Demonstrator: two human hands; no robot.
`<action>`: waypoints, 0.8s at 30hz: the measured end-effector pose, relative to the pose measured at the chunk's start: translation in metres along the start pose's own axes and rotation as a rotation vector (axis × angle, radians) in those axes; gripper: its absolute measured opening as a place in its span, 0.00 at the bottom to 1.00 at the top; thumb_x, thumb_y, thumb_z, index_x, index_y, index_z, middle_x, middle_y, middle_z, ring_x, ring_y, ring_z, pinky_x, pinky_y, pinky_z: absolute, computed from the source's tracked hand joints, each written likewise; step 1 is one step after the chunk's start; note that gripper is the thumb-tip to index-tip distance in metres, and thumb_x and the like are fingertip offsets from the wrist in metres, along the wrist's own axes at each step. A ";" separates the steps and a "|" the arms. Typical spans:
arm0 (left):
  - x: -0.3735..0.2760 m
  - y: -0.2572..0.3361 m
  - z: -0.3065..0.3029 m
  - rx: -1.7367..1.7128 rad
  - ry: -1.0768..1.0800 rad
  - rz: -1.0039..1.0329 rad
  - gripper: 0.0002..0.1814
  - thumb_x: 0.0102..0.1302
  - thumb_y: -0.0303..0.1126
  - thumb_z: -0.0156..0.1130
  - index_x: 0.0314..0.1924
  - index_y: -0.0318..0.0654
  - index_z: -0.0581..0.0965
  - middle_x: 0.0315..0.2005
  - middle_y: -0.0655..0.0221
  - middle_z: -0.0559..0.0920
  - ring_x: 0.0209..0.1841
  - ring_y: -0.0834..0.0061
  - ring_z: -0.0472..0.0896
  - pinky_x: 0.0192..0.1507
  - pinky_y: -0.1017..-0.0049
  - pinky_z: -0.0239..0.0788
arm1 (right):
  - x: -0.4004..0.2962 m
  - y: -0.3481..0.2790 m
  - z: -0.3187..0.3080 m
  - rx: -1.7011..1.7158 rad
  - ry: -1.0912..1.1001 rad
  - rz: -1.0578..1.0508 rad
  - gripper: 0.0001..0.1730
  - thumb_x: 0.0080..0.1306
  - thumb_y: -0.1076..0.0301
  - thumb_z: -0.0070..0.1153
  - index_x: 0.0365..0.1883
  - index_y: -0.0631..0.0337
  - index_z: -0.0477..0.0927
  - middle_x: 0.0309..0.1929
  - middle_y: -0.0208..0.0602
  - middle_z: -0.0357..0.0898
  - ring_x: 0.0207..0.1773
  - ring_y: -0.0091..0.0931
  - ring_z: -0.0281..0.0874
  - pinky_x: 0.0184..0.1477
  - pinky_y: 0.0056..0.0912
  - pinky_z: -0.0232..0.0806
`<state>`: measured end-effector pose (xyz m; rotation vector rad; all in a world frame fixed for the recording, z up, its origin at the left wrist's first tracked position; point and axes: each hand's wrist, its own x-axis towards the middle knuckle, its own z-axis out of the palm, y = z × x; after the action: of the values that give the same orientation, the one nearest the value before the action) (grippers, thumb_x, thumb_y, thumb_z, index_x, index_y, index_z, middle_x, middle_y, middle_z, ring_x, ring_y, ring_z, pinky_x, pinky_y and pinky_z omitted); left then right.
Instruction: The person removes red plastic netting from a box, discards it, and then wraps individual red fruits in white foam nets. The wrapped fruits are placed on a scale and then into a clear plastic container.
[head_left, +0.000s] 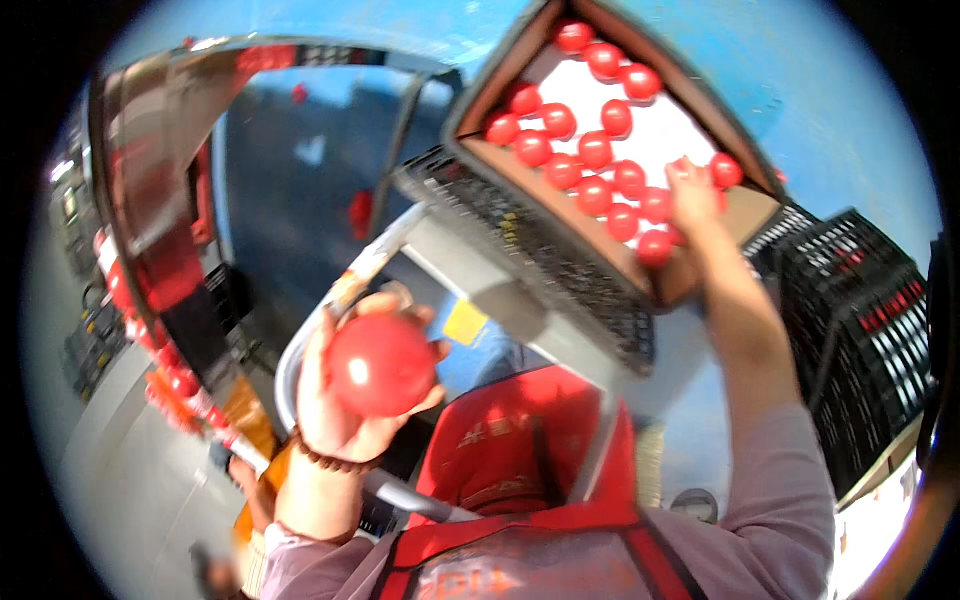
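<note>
My left hand (371, 375), a beaded bracelet at its wrist, holds a glossy red ball (384, 365) with the palm turned up and the fingers around it. To the upper right, a black plastic crate (525, 274) carries a tilted cardboard-lined box (555, 214) with a white bottom. Several similar red balls (595, 150) lie in it. My right hand (691, 196) reaches into the box's right part, beside a red ball (725, 171). Its fingers touch or cover something red, and blur hides whether they grip it.
Black crates (855, 315) stand at the right. A grey metal frame (300, 352) curves in front of me and beneath the crate. At the left is a machine or rack with a curved metal edge (124, 247). Another person's forearm (255, 491) shows at the lower left, near red items.
</note>
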<state>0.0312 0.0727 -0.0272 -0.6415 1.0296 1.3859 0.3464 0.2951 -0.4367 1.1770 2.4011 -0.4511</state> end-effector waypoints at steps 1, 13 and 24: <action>0.000 0.002 -0.003 -0.026 0.006 0.005 0.33 0.71 0.60 0.45 0.62 0.40 0.67 0.57 0.52 0.72 0.58 0.47 0.74 0.46 0.47 0.79 | 0.005 -0.005 -0.020 0.009 -0.105 0.035 0.33 0.59 0.77 0.50 0.64 0.43 0.69 0.71 0.45 0.59 0.67 0.49 0.60 0.67 0.46 0.61; -0.003 0.009 -0.025 -0.202 -0.323 -0.054 0.34 0.66 0.61 0.54 0.61 0.44 0.68 0.57 0.48 0.72 0.58 0.44 0.74 0.44 0.53 0.81 | -0.079 -0.088 -0.140 2.311 -0.449 0.481 0.37 0.67 0.43 0.49 0.64 0.61 0.65 0.55 0.47 0.76 0.50 0.38 0.79 0.42 0.41 0.78; -0.091 0.002 -0.060 -0.203 -0.683 -0.134 0.32 0.71 0.62 0.39 0.66 0.52 0.63 0.59 0.57 0.73 0.58 0.50 0.76 0.41 0.59 0.82 | -0.221 -0.297 -0.353 2.557 -0.461 0.006 0.20 0.70 0.47 0.44 0.50 0.49 0.77 0.54 0.44 0.78 0.53 0.42 0.78 0.40 0.51 0.78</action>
<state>0.0269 -0.0228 0.0254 -0.3271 0.3008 1.4494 0.1474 0.1373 0.0074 1.0459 0.1461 -3.3761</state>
